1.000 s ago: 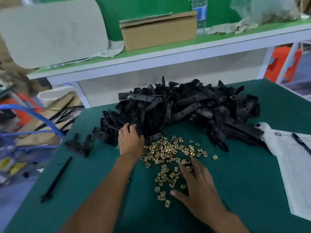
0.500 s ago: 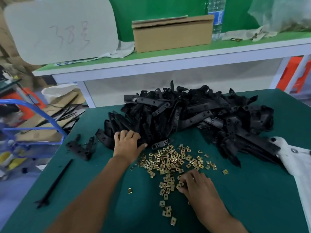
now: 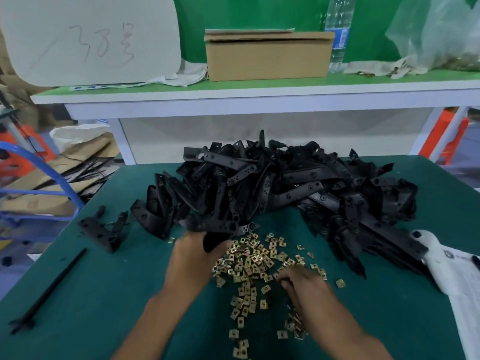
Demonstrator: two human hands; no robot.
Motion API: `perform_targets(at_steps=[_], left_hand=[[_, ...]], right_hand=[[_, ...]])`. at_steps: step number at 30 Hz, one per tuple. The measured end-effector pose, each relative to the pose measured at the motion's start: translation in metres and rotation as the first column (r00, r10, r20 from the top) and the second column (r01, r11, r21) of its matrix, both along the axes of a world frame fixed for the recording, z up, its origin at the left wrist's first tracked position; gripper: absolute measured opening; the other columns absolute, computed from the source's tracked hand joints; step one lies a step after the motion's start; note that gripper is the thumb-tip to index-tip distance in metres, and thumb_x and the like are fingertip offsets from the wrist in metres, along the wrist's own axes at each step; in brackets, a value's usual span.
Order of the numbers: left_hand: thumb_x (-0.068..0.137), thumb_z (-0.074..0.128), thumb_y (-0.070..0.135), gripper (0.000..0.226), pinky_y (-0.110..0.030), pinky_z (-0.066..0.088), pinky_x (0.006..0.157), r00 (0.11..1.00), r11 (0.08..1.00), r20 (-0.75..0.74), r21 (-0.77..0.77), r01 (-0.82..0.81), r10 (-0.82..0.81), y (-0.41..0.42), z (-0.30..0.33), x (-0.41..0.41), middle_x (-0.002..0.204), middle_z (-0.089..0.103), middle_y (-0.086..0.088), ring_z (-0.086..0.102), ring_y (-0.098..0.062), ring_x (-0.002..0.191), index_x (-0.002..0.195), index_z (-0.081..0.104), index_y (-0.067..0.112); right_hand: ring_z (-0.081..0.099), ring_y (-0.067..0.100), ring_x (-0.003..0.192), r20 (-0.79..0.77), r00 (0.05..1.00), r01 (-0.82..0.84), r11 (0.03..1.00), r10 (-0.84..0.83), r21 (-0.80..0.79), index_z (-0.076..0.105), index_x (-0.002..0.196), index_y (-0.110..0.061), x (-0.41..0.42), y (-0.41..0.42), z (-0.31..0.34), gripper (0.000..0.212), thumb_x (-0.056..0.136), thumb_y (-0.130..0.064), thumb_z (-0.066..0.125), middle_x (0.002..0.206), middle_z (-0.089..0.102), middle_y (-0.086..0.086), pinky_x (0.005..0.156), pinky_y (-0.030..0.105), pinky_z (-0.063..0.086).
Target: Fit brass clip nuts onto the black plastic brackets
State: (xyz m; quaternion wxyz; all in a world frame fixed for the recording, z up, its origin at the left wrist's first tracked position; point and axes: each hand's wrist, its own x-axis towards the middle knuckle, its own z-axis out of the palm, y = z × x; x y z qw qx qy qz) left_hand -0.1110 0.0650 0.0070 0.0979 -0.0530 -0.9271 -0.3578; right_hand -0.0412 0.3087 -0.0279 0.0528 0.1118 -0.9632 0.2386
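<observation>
A big heap of black plastic brackets covers the far half of the green table. In front of it lies a scatter of small brass clip nuts. My left hand grips one black bracket at the heap's near edge. My right hand lies on the right side of the nuts with curled fingers that pinch among them; which nut it holds is hidden.
Two loose brackets and a thin black rod lie at the left. White papers cover the right edge. Behind stands a white shelf with a cardboard box and a water bottle.
My left hand went from resting on the heap's edge to gripping a bracket and drawing it nearer. My right hand moved from flat on the table to pinching among the nuts.
</observation>
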Motion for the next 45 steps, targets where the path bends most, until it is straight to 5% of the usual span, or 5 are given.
perform_targets(at_steps=[5,9,12,38,45], left_hand=[[0.089,0.053,0.056,0.047,-0.016,0.034,0.047,0.934,0.873,0.251,0.475,0.111,-0.255,0.03,-0.006,0.041,0.052,0.057,0.003,0.051,-0.002,0.047,0.061,0.061,0.019],[0.09,0.062,0.044,0.036,-0.009,0.033,0.045,0.927,0.846,0.308,0.533,0.019,-0.215,0.037,-0.027,0.041,0.05,0.059,0.017,0.054,0.006,0.046,0.06,0.069,0.027],[0.083,0.07,0.061,0.014,-0.008,0.041,0.053,0.901,0.785,0.323,0.619,0.031,-0.29,0.042,-0.036,0.041,0.065,0.069,0.017,0.063,0.005,0.059,0.078,0.073,0.049],[0.059,0.095,0.048,0.058,-0.023,0.057,0.079,0.849,0.461,0.091,0.867,0.19,-0.521,0.059,-0.052,0.07,0.101,0.075,-0.003,0.074,-0.023,0.097,0.107,0.065,0.034],[0.081,0.068,0.06,0.025,-0.009,0.047,0.067,0.874,0.663,0.056,0.676,0.322,-0.483,0.054,-0.045,0.074,0.087,0.07,0.011,0.068,-0.001,0.081,0.1,0.066,0.044]], right_hand=[[0.062,-0.004,0.081,0.209,0.96,0.271,0.81,-0.187,-0.521,0.067,0.099,-0.03,-0.014,0.013,0.01,0.01,0.101,-0.03,0.057,0.083,0.07,-0.018,0.069,0.01,0.045],[0.057,0.013,0.06,0.491,0.855,0.503,-0.033,0.166,-0.864,0.063,0.1,-0.009,-0.022,0.008,0.014,0.013,0.09,-0.016,0.061,0.075,0.063,0.006,0.051,0.025,0.049],[0.057,0.017,0.058,0.466,0.835,0.539,-0.263,0.293,-0.8,0.063,0.096,-0.009,-0.022,0.008,0.012,0.011,0.085,-0.011,0.061,0.079,0.062,0.013,0.048,0.028,0.05],[0.053,0.013,0.071,0.406,0.889,0.409,0.03,0.213,-0.912,0.075,0.116,-0.014,-0.011,0.005,0.006,0.032,0.086,-0.014,0.063,0.086,0.065,0.002,0.074,0.031,0.045],[0.057,0.009,0.064,0.42,0.868,0.454,-0.08,0.263,-0.887,0.081,0.088,-0.012,-0.01,0.006,0.01,0.018,0.081,-0.008,0.065,0.09,0.071,0.008,0.054,0.021,0.043]])
